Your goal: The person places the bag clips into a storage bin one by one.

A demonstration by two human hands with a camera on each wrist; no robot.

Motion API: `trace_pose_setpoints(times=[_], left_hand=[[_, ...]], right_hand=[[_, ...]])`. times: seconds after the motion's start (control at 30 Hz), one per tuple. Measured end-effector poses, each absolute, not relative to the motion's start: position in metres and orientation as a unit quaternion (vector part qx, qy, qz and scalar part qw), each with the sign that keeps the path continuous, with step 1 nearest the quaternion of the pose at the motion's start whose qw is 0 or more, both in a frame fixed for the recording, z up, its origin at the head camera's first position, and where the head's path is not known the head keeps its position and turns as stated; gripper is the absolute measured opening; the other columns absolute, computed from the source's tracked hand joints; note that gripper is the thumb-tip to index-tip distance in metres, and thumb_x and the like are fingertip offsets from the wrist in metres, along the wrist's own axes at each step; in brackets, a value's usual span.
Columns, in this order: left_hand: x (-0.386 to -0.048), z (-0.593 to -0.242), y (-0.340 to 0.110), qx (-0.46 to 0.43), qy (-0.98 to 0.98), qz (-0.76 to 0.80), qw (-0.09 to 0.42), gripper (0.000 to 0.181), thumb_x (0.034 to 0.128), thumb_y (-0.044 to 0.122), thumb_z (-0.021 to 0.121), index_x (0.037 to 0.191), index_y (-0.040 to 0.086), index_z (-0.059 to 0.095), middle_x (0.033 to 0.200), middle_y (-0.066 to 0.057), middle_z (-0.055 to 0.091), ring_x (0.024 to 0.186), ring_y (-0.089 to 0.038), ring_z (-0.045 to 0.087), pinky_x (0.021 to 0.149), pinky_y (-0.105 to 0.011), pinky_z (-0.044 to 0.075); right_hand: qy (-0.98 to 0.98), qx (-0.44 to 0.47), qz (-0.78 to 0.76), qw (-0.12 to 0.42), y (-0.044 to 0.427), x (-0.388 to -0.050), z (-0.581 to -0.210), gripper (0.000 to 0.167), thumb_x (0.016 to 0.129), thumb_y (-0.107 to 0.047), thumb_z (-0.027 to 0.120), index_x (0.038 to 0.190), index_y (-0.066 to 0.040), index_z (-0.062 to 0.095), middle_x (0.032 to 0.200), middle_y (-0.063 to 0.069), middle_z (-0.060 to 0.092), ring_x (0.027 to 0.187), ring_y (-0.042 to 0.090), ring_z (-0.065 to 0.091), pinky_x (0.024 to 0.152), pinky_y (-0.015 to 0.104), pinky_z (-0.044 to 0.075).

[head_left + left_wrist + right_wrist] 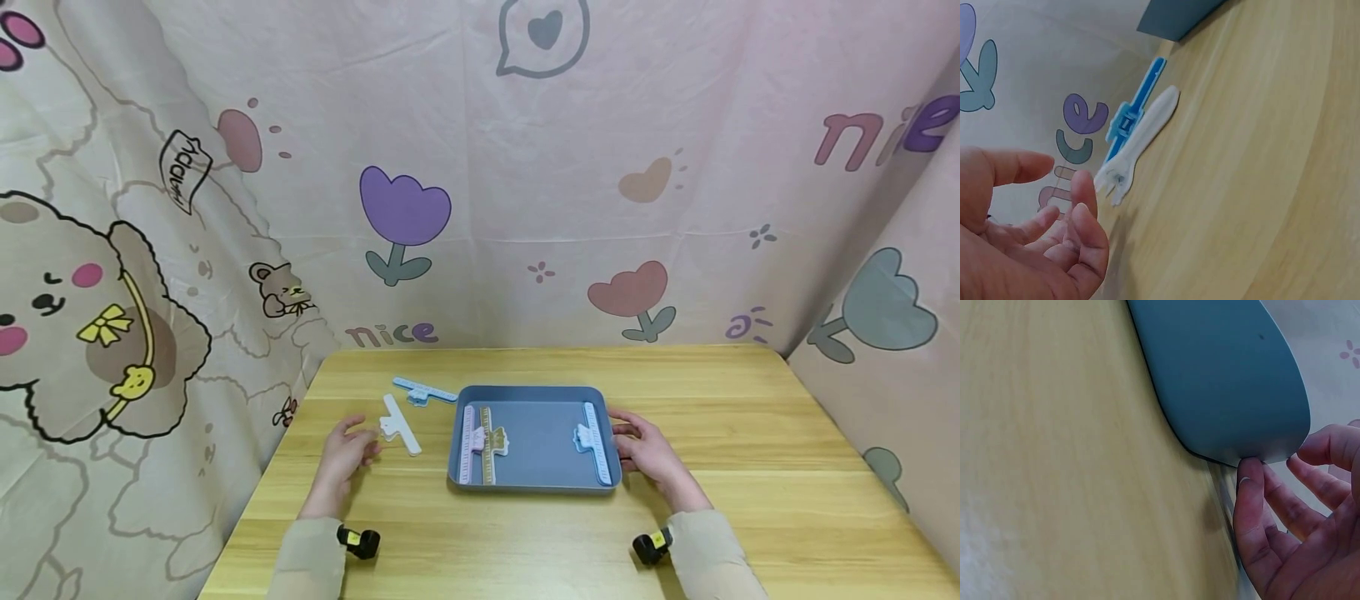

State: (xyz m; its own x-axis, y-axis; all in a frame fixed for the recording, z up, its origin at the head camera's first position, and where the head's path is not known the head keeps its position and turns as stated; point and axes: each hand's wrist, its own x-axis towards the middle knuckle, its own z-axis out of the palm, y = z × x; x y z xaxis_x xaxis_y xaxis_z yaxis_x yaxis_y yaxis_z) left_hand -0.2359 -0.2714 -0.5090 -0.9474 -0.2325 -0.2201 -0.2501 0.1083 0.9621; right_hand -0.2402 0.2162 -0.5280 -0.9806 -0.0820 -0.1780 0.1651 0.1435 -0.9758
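White T-shaped clip [402, 426]: pickup prep, I'd judge. L hand [347, 454] near, fingers loosely bent, empty; prob. needs pinch. R hand [651, 451]: relaxed fingers touching tray [540, 442].

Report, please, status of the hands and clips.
Left hand empty, near white clip. Right hand touching blue-gray tray. Three ruler clips inside, blue ruler clip outside. No obstruction seen.

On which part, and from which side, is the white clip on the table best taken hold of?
Best, I think, pinch the white clip by its tab, coming from the left: the tab juts out from the long bar toward the left hand.
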Motion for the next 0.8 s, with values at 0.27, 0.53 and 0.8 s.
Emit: trace_pose_setpoints(times=[0.27, 0.53, 0.8], left_hand=[[-0.245, -0.513, -0.267, -0.147, 0.739, 0.657, 0.016, 0.057, 0.0954, 0.001, 0.056, 0.145, -0.010, 0.030, 0.105, -0.025, 0.063, 0.074, -0.019, 0.063, 0.060, -0.028, 0.051], [-0.255, -0.516, -0.264, -0.157, 0.743, 0.651, 0.021, 0.051, 0.0948, 0.000, 0.055, 0.140, -0.012, 0.035, 0.096, -0.020, 0.065, 0.070, -0.016, 0.063, 0.056, -0.025, 0.050], [-0.259, -0.516, -0.264, -0.163, 0.768, 0.619, 0.024, 0.049, 0.0949, 0.003, 0.056, 0.138, -0.012, 0.038, 0.084, -0.018, 0.068, 0.056, -0.011, 0.061, 0.048, -0.022, 0.041]], right_hand=[[0.753, 0.030, -0.649, 0.100, 0.217, -0.240, -0.527, 0.056, 0.093, 0.002, 0.050, 0.148, 0.000, 0.037, 0.130, 0.031, 0.047, 0.081, 0.028, 0.066, 0.064, 0.040, 0.056], [0.754, 0.030, -0.648, 0.103, 0.216, -0.239, -0.525, 0.055, 0.094, 0.002, 0.051, 0.147, 0.000, 0.038, 0.131, 0.032, 0.048, 0.081, 0.028, 0.066, 0.065, 0.041, 0.056], [0.753, 0.030, -0.649, 0.103, 0.216, -0.238, -0.525, 0.055, 0.094, 0.001, 0.050, 0.148, 0.000, 0.037, 0.131, 0.032, 0.047, 0.082, 0.029, 0.067, 0.066, 0.041, 0.056]])
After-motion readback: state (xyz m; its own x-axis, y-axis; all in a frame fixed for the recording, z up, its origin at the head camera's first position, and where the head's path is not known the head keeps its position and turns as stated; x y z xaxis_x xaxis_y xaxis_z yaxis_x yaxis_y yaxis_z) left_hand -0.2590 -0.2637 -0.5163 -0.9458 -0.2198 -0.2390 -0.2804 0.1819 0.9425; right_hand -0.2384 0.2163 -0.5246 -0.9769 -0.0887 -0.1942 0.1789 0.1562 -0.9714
